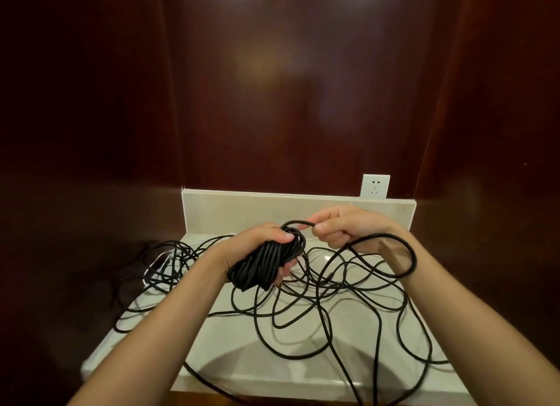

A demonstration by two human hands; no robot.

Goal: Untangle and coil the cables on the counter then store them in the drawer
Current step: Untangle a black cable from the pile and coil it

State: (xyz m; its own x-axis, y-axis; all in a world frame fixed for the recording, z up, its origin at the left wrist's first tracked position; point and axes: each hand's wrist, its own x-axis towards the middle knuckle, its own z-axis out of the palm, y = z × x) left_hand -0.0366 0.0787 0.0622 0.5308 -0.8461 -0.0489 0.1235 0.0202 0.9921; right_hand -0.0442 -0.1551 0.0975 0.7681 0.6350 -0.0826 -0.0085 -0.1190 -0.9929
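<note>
Dim, warm overhead light; two glare spots at top edge on glossy wood panel [303, 87]. Soft shadow at bottom centre of pale tabletop [230, 330]. Wide-angle bending at edges; focus sharp.

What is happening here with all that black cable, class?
A person is coiling black cable above a pale counter. The left hand grips a thick bundle of finished coils, while the right hand pinches the free strand and brings it over the bundle. Much loose cable lies tangled on the counter, some hanging over its edges. No drawer is in view.
</note>
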